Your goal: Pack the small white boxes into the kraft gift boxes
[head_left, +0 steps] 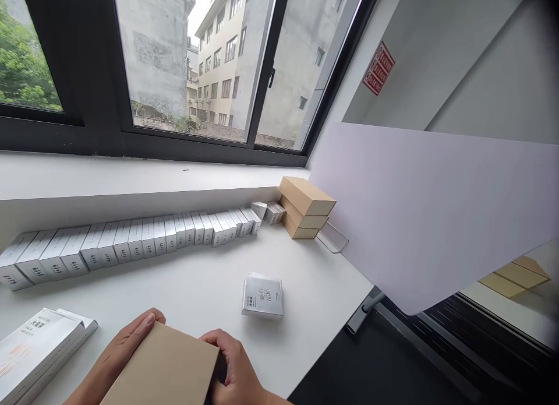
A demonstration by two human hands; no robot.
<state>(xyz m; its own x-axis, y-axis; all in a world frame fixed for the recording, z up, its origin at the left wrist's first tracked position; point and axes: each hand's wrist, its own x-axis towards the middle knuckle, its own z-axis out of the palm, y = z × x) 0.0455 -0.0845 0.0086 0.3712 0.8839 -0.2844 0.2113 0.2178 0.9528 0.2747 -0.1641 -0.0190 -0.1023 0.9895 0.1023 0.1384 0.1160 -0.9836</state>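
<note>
A brown cardboard box (168,367) is held between both hands at the near edge of the view. My left hand (128,347) lies along its left side, with the fingers at the far corner. Around the right edge, my right hand (233,361) grips the box, its fingers partly hidden. Beyond it on the white table, a small silver box (262,297) lies flat with printing on top. To the left, larger silver-white printed boxes (41,347) lie stacked near the left hand.
A long row of silver boxes (148,237) lines the back of the table (183,282) below the window. Brown boxes (308,204) are stacked at the far corner, beside a metal wire stand (334,239). A pale lilac panel (419,212) rises along the right edge.
</note>
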